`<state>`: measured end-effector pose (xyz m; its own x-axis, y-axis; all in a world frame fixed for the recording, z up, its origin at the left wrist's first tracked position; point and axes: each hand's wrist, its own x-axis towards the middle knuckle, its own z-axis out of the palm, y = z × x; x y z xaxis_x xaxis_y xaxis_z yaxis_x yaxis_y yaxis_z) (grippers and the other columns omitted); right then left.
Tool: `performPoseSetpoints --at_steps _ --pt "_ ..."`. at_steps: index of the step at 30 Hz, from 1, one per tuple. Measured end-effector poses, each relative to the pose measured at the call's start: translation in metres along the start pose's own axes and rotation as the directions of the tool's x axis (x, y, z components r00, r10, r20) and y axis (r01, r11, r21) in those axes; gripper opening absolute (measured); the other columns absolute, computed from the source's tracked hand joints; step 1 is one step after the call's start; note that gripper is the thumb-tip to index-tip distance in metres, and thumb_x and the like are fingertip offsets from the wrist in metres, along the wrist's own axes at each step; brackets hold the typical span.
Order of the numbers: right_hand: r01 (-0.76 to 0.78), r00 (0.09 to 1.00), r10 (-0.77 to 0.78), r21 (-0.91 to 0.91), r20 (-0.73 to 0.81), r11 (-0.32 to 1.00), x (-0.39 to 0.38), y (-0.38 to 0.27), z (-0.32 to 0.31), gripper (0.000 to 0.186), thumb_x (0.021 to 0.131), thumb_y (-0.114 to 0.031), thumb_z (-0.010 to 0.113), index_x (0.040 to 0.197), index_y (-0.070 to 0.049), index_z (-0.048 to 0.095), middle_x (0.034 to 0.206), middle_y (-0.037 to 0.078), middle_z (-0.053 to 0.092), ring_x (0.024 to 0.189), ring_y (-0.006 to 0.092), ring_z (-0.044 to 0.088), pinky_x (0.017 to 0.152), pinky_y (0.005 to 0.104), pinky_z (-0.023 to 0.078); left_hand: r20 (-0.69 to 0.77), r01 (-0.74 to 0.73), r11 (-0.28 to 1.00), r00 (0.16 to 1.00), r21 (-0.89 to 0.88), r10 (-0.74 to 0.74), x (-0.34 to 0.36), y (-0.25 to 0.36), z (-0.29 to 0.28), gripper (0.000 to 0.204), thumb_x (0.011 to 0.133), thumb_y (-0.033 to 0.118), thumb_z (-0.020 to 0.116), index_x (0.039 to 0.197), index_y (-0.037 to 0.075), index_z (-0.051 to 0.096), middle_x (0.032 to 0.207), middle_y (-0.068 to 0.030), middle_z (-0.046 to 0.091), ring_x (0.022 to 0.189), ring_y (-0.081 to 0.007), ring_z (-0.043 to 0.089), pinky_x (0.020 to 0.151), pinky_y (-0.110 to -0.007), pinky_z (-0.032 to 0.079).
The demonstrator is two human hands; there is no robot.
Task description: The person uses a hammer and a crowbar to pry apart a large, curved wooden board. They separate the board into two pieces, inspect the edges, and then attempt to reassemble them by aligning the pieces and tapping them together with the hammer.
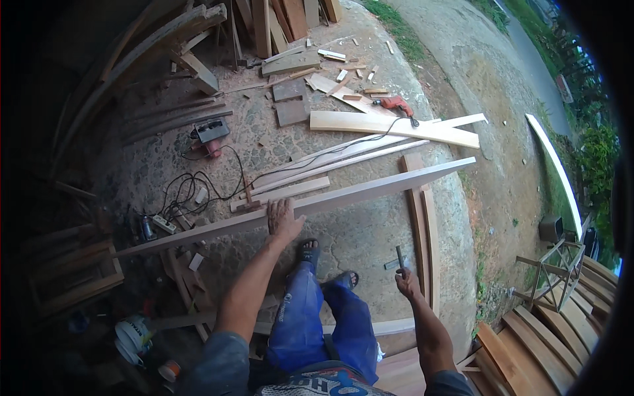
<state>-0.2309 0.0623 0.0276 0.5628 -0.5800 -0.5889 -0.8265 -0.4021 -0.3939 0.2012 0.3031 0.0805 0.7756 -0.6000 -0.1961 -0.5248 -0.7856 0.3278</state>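
A long pale wooden board stands on its edge, running across in front of me from lower left to upper right. My left hand is closed over its top edge, left of the middle, with the fingers reaching over the far side. Off to the right, my right hand is wrapped round a short dark rod-like tool, held apart from the board. The tool's lower part is hidden in the fist, and its exact kind cannot be made out.
Beyond the board lie a red power drill, a power tool with a dark flat base, tangled black cords, planks and offcuts. Upright lumber stands at the back. Two timbers lie near my right hand; more boards sit lower right.
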Motion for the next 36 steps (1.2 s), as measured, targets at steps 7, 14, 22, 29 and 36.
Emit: performPoseSetpoints --at_steps 7,14,22,29,36 --pt "0.41 0.912 -0.385 -0.334 0.141 0.849 0.101 0.075 -0.029 0.018 0.089 -0.009 0.049 0.103 -0.007 0.061 0.088 0.018 0.062 0.091 0.038 0.061 0.08 0.0468 0.048 -0.044 -0.018 0.996 0.999 -0.09 0.014 0.037 0.085 0.033 0.045 0.074 0.042 0.078 0.101 0.01 0.063 0.1 -0.0089 0.064 0.1 -0.0296 0.057 0.087 -0.045 0.04" --pt "0.514 0.858 -0.396 -0.51 0.328 0.69 0.164 0.183 -0.018 0.017 0.092 -0.018 0.048 0.103 -0.011 0.059 0.09 0.013 0.058 0.097 0.0355 0.057 0.086 0.0471 0.045 -0.327 -0.069 0.998 0.943 0.008 0.068 0.042 0.089 0.058 0.047 0.069 0.056 0.076 0.076 0.012 0.059 0.073 -0.0021 0.059 0.072 -0.0224 0.057 0.067 -0.038 0.039" --pt "0.235 0.89 -0.003 -0.453 0.457 0.86 0.21 0.345 0.055 0.045 0.095 -0.033 0.046 0.128 -0.005 0.057 0.122 0.023 0.06 0.106 0.0417 0.06 0.087 0.0546 0.049 -0.745 -0.114 0.985 0.646 0.126 0.17 0.056 0.077 0.097 0.066 0.085 0.073 0.05 0.057 0.013 0.05 0.055 -0.0003 0.044 0.053 -0.0158 0.045 0.06 -0.033 0.033" --pt "0.324 0.899 -0.132 -0.433 0.418 0.841 0.359 0.276 0.077 0.045 0.095 -0.034 0.046 0.126 -0.003 0.057 0.12 0.023 0.061 0.104 0.041 0.061 0.086 0.0543 0.05 -0.894 -0.07 0.982 0.406 0.178 0.191 0.062 0.072 0.126 0.071 0.09 0.072 0.043 0.054 0.013 0.055 0.054 -0.0037 0.05 0.054 -0.0179 0.048 0.062 -0.039 0.034" --pt "0.651 0.713 -0.593 -0.037 0.374 0.759 0.418 0.108 0.072 0.046 0.095 -0.034 0.047 0.125 -0.001 0.057 0.118 0.023 0.061 0.102 0.0402 0.062 0.085 0.0539 0.051 -0.897 -0.024 0.989 0.418 0.146 0.143 0.054 0.082 0.12 0.064 0.094 0.062 0.046 0.054 0.013 0.057 0.053 -0.0042 0.053 0.059 -0.0199 0.054 0.067 -0.041 0.039"
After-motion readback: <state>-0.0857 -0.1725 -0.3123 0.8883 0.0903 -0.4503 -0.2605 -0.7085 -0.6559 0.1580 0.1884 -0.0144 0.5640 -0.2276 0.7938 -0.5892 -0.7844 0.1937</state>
